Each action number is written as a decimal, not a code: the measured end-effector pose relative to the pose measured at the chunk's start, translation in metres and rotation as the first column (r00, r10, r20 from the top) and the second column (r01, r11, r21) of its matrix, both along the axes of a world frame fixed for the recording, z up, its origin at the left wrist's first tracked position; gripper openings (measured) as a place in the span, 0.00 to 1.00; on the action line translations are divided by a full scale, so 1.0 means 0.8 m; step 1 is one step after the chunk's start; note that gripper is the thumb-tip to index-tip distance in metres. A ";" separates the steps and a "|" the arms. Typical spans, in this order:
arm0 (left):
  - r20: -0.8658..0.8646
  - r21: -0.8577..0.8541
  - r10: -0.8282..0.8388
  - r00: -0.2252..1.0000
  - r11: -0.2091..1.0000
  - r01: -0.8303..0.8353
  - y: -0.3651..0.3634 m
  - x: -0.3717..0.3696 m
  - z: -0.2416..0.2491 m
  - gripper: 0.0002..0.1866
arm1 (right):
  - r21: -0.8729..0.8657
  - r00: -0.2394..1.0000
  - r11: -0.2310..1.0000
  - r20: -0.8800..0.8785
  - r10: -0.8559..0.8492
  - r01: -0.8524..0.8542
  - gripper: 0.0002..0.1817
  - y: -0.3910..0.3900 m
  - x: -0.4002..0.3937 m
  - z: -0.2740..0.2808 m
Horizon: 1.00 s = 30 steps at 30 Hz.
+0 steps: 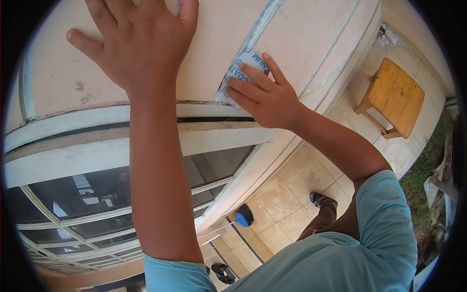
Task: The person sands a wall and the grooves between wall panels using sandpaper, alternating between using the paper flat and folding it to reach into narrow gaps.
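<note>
My left hand (146, 41) lies flat with its fingers spread on the peach-painted wall (204, 58) above the window; its fingertips run out of the top of the view. Under the fingers of my right hand (267, 100) is a piece of sandpaper (245, 68), its pale printed back facing me. They hold it against the wall, over the lower end of a bluish-grey strip (260, 29) in the paint. The gritty side is hidden.
Below the wall runs a white ledge (87, 117) over a white-framed window (78, 226). A wooden stool (396, 95) stands on the tiled floor (301, 177) to the right. A blue broom (244, 216) leans lower down. Grass (430, 170) borders the tiles.
</note>
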<state>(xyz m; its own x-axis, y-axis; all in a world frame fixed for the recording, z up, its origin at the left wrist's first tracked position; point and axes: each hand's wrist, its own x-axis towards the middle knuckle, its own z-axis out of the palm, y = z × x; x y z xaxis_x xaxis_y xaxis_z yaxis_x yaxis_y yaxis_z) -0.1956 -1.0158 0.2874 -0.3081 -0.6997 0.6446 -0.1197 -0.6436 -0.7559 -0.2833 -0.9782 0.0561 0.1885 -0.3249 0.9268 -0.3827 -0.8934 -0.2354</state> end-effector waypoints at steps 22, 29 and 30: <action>-0.063 0.075 -0.372 0.926 0.923 0.376 -0.008 0.004 0.002 0.31 | 0.080 0.975 0.995 -0.209 0.078 -0.062 0.12 0.000 -0.031 0.037; -0.013 0.054 -0.382 0.924 0.922 0.382 -0.008 0.007 0.000 0.32 | 0.132 0.997 0.991 -0.067 -0.025 0.034 0.18 -0.005 -0.017 0.002; -0.013 0.055 -0.378 0.926 0.924 0.378 -0.004 0.006 -0.003 0.32 | 0.132 0.998 0.991 -0.066 -0.020 0.029 0.18 0.003 -0.008 -0.009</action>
<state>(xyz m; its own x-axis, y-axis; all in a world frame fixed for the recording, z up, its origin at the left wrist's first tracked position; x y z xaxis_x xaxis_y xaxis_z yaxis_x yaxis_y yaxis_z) -0.1905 -1.0191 0.2853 -0.5556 -0.5660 0.6091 -0.3474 -0.5075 -0.7885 -0.2896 -0.9760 0.0492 0.2369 -0.4500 0.8610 -0.4226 -0.8458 -0.3257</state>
